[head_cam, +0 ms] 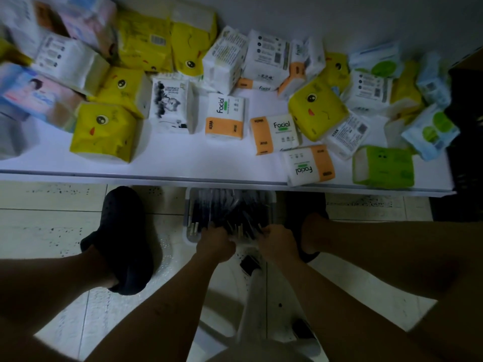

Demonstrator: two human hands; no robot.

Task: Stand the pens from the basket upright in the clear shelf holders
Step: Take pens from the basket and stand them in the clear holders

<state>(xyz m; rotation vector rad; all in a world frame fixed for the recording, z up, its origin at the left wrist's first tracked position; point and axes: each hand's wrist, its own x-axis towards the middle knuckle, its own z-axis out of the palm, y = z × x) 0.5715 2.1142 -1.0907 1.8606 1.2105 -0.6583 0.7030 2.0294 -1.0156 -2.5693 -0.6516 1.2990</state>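
Observation:
A white basket point(190, 205) stands on the tiled floor between my feet, half under the shelf edge. It is packed with several dark pens point(230, 212) lying lengthwise. My left hand point(215, 242) reaches into the near end of the basket, its fingers curled among the pen ends. My right hand point(278, 245) does the same just to the right, fingers curled on pens at the basket's near rim. Dim light hides exactly which pens each hand holds. No clear shelf holders are in view.
A white shelf point(167, 163) spans the view above the basket, crowded with yellow, orange, white and green tissue packs point(104, 131). My black shoes point(120, 239) flank the basket. A dark crate point(465, 131) stands at the right. A white stool point(261, 296) sits beneath my arms.

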